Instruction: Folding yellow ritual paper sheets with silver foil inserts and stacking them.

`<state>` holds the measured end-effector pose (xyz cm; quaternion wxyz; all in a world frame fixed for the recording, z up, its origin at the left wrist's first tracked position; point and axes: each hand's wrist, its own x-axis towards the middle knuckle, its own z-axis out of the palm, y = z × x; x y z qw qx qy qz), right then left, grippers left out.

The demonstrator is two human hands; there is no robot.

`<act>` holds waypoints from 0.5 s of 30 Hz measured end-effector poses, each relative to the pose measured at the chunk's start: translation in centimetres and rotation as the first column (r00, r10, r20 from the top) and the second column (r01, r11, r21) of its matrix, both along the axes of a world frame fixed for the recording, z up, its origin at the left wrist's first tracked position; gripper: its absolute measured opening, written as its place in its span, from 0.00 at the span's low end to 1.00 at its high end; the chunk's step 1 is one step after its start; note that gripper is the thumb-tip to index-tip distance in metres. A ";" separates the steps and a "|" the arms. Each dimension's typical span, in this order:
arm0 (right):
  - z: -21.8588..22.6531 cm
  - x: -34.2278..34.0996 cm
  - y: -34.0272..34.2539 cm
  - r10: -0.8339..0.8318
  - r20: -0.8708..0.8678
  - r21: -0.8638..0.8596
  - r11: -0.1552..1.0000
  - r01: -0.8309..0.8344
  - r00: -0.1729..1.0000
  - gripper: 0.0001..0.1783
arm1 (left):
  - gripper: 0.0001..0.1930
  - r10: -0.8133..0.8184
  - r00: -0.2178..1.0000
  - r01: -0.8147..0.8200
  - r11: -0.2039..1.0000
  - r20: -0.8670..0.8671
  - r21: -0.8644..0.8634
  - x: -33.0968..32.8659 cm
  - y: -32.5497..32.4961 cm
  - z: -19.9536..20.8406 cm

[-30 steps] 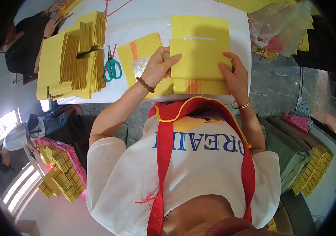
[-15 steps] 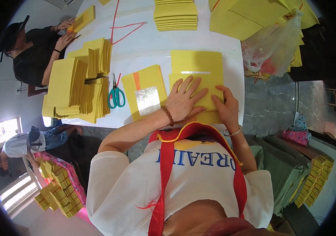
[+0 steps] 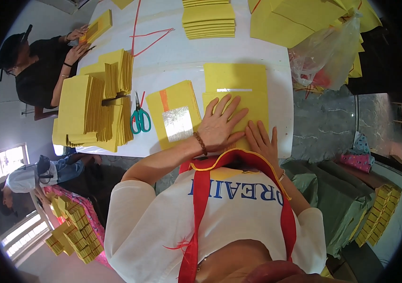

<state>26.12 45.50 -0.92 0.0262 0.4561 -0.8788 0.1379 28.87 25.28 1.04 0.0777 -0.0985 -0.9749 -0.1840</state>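
A folded yellow paper sheet (image 3: 250,104) lies before me on the white table, a narrow pale strip across its upper part. My left hand (image 3: 220,125) rests flat on it with the fingers spread. Beside it my right hand (image 3: 263,143) lies on the sheet's lower right, fingers stretched out and holding nothing. To the left is a stack of yellow paper (image 3: 185,96) with an orange stripe and a silvery patch (image 3: 177,124). Green-handled scissors (image 3: 140,120) lie left of that, blades pointing away. My apron hides the sheet's near edge.
Tall piles of yellow paper (image 3: 76,106) stand at the table's left. Another stack (image 3: 208,22) and red string (image 3: 156,35) lie farther back. A clear plastic bag (image 3: 328,56) hangs by the right edge. A co-worker in black (image 3: 45,70) handles a yellow piece at far left.
My right hand has moved from the sheet's right edge down and left, its bent fingers now straightened flat. The left hand stays pressed on the sheet.
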 end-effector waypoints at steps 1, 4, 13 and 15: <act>0.2 0.0 0.0 0.004 0.026 0.011 1.000 -0.005 1.000 0.31 | 0.30 -0.037 0.999 0.037 0.999 -0.014 0.034 0.1 -0.4 0.3; 0.8 -0.1 0.0 0.003 0.101 0.012 1.000 -0.004 0.995 0.32 | 0.29 -0.115 0.993 0.115 0.991 -0.003 0.065 0.2 -0.7 0.9; 4.3 -4.3 1.5 0.269 0.855 -0.485 0.717 0.501 0.443 0.26 | 0.23 -0.149 0.989 0.142 0.950 -0.006 -0.277 -1.4 0.2 2.0; 4.3 -4.5 1.3 0.174 0.787 -0.567 0.580 0.585 0.591 0.29 | 0.20 -0.241 0.950 0.243 0.970 0.200 0.016 -3.3 -2.8 4.5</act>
